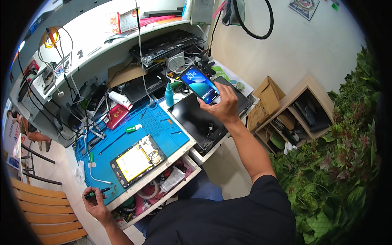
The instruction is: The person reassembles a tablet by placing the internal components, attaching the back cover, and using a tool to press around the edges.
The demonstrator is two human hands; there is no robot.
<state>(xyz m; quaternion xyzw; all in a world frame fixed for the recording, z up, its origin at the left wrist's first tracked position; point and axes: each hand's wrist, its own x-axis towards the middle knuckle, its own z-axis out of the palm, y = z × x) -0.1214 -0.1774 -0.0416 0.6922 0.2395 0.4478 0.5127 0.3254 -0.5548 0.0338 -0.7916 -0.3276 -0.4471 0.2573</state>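
Observation:
My right hand (223, 102) grips a smartphone (199, 85) by its lower right edge, with its blue screen lit, above a dark flat panel (195, 116). At the lower left, my left hand (97, 205) is closed around a slim dark tool with a green part, like a small screwdriver (99, 192); its tip is too small to make out. Beside that hand lies a blue work mat (110, 143). On its near edge rests an opened tablet (138, 160), its battery and circuit board exposed. A white cable (98, 179) ends between the tablet and my left hand.
Below the mat, a drawer (187, 166) stands pulled out, full of parts. A teal bottle (169, 96), a red box (117, 116) and tangled cables crowd the back. Right of the desk are a cardboard box (267, 100), a wooden shelf unit (308, 87) and leafy plants (326, 175).

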